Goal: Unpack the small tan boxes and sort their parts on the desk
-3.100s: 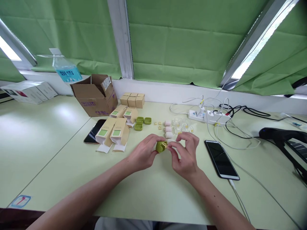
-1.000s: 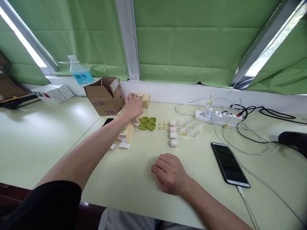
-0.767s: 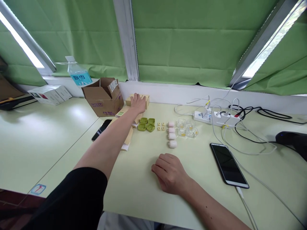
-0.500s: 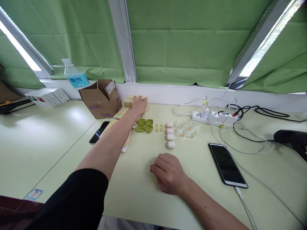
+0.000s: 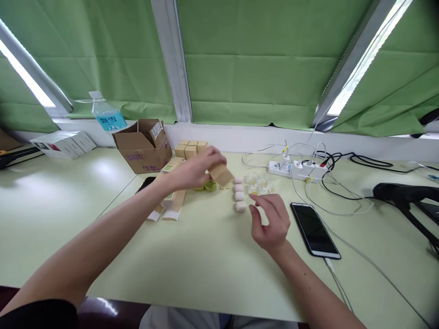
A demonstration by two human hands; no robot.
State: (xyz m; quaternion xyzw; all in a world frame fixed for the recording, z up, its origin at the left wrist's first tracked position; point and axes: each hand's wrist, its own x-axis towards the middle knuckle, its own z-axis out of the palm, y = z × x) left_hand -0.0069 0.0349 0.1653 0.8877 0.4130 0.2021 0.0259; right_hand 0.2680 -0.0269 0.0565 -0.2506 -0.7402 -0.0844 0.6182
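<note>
A small brown cardboard box [image 5: 221, 175] is gripped in my left hand [image 5: 200, 169], held above the table over the green dishes [image 5: 210, 185] and small beige pieces. My right hand [image 5: 271, 221] is raised, thumb and fingers apart with nothing between them. It is just right of a column of pale pink rounded items [image 5: 240, 196] and in front of some clear cups [image 5: 263, 183]. More small brown boxes [image 5: 190, 149] stand against the wall. Flat cardboard packaging [image 5: 174, 205] lies below my left forearm.
An open cardboard carton [image 5: 144, 151] and a water bottle [image 5: 109, 116] stand at the back left, near white boxes [image 5: 66, 144]. On the right are a power strip [image 5: 298, 169] with cables, a phone [image 5: 315, 230] and a black device [image 5: 398, 192].
My left hand has come away from the boxes by the wall, moving right and toward me with one box. My right hand has lifted, shifted forward and right, and opened.
</note>
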